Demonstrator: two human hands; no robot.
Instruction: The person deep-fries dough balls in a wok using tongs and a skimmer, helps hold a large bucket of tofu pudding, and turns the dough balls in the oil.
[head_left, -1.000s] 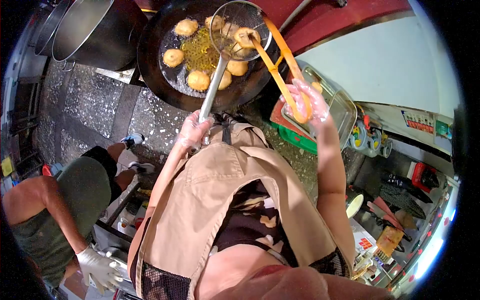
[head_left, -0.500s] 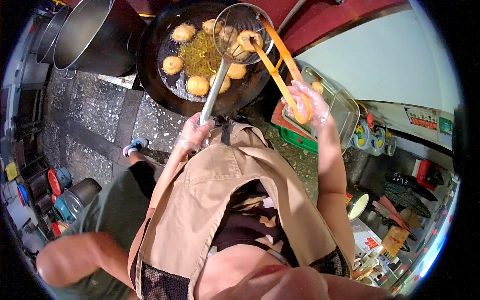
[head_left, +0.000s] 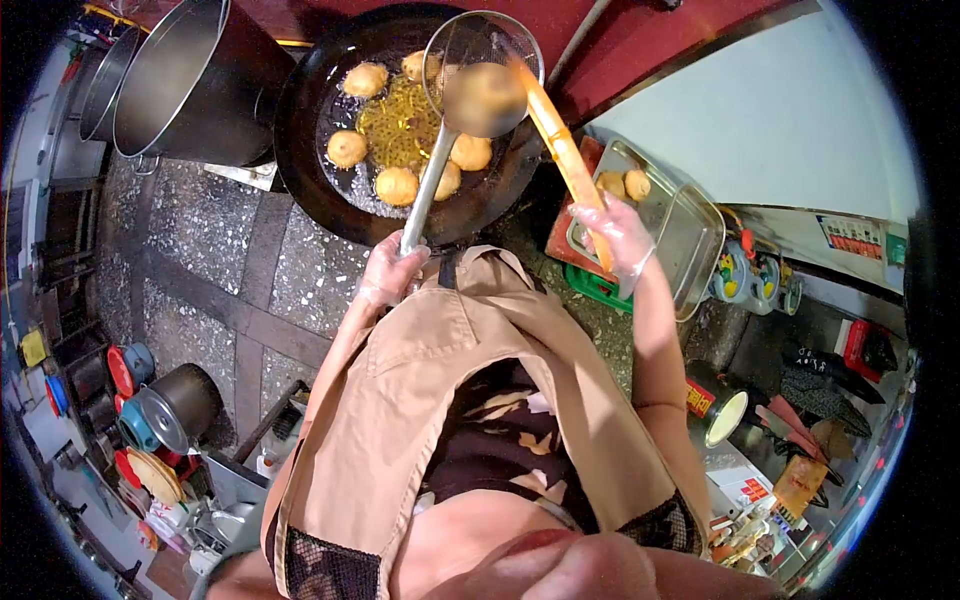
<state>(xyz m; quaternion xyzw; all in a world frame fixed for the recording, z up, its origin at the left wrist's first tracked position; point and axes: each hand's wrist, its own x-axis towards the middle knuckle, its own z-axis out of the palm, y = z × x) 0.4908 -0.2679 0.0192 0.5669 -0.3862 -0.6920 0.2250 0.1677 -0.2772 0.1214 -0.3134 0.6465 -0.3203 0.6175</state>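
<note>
My left hand, in a clear plastic glove, is closed around the metal handle of a mesh strainer. The strainer's round basket is over the far right part of a black wok. Inside the basket is a browned fried dough piece, blurred. My gloved right hand grips orange-brown tongs, their far end at the basket's right side; whether they pinch the piece I cannot make out. Several golden dough balls float in bubbling yellow oil in the wok.
To the right of the wok a metal tray holds fried dough balls, with a green basket below it. A tall dark pot stands at the wok's left. A lidded pot is at lower left.
The tongs have turned so that their two arms overlap in view, and the strainer's contents are now blurred. At lower left, another person has mostly left the view. More of the tray's dough balls shows.
</note>
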